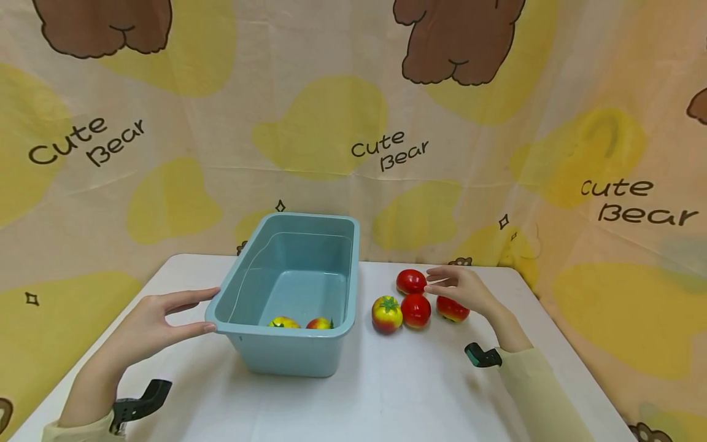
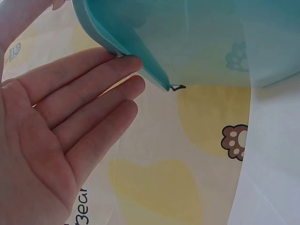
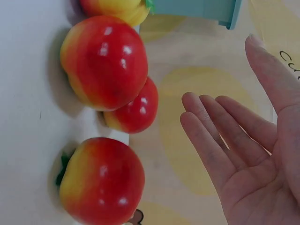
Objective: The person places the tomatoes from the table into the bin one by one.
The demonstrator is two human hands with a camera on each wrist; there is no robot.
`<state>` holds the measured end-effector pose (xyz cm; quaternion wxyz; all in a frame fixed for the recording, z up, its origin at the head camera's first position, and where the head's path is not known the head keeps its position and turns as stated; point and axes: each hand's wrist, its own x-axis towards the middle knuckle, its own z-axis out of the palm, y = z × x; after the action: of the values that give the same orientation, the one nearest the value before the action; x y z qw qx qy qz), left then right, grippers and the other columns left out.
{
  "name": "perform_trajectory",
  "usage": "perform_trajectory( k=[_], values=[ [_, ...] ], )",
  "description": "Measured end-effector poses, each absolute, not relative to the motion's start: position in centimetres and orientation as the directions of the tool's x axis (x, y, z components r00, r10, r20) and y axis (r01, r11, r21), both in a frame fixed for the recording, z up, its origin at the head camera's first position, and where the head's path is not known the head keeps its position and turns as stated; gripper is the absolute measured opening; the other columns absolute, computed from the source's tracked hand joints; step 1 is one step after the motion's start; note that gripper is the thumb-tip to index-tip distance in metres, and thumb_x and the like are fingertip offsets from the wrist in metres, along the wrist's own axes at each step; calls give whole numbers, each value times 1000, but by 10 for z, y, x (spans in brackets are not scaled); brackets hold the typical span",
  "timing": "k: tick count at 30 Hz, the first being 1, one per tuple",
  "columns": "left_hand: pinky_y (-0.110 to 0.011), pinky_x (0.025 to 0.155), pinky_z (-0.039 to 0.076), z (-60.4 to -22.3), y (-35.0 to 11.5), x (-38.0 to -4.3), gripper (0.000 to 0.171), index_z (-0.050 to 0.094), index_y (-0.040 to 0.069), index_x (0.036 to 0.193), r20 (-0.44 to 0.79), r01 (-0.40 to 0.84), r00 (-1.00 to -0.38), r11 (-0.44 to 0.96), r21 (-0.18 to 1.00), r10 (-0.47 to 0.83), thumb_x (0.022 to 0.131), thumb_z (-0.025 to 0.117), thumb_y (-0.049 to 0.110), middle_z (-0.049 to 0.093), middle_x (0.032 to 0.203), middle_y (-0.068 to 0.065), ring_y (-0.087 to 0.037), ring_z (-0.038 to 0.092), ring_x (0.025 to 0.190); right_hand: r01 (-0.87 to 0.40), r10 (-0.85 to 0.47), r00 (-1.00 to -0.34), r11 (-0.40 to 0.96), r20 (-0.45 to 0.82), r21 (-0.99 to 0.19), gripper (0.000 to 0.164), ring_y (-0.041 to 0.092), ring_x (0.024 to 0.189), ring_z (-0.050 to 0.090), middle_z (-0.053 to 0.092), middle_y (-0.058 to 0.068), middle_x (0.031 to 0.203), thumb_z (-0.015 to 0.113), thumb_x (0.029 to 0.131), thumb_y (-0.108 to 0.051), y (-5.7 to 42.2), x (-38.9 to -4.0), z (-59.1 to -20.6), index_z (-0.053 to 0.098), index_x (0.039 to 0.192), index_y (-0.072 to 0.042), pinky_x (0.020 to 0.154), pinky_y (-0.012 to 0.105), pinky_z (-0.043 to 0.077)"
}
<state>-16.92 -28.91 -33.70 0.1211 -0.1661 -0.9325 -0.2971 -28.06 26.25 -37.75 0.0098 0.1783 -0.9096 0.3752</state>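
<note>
A light blue plastic basin stands on the white table, with two red-and-yellow toy tomatoes partly visible inside behind its near wall. My left hand touches the basin's near left corner, thumb and index finger at the rim; in the left wrist view its fingers are straight and side by side. To the right of the basin lie several glossy toy tomatoes: a yellow-red one with a green top and redder ones. Over the rightmost tomato hovers my right hand, its fingers extended and holding nothing.
The white table reaches back to a beige and yellow cloth backdrop printed with bears. Each wrist wears a dark strap. The basin's walls rise well above the tomatoes beside it.
</note>
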Motion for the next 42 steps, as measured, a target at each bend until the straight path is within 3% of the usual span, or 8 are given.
perform_trajectory(
  k=[19, 32, 36, 42],
  values=[
    [-12, 83, 43, -338, -290, -169, 53, 60, 36, 125, 337, 392, -910, 766, 509, 241, 76, 79, 37, 65, 122, 12, 14, 49, 107, -227, -235, -969, 710, 80, -667, 54, 32, 107, 63, 65, 15, 119, 69, 85, -42, 301, -275, -390, 59, 126, -8, 83, 39, 56],
    [-10, 84, 41, -338, -290, -170, 53, 60, 37, 125, 338, 394, -909, 769, 504, 244, 76, 78, 37, 64, 122, 12, 15, 49, 108, -209, -172, -978, 727, 121, -654, 55, 34, 109, 62, 63, 19, 122, 68, 86, -40, 326, -276, -404, 57, 127, -5, 86, 44, 54],
    [-14, 84, 43, -337, -289, -169, 52, 60, 36, 125, 318, 380, -917, 769, 514, 241, 77, 78, 38, 65, 123, 9, 10, 52, 108, -210, -164, -978, 733, 131, -648, 55, 35, 108, 62, 63, 19, 123, 69, 86, -40, 331, -276, -410, 58, 126, -3, 86, 44, 54],
    [-17, 84, 44, -336, -289, -169, 53, 60, 37, 126, 308, 369, -922, 776, 511, 235, 76, 78, 39, 65, 122, 11, -10, 60, 109, -194, -159, -981, 728, 113, -657, 57, 36, 109, 62, 61, 20, 124, 69, 86, -39, 338, -275, -416, 56, 128, -2, 85, 43, 54]
  ],
)
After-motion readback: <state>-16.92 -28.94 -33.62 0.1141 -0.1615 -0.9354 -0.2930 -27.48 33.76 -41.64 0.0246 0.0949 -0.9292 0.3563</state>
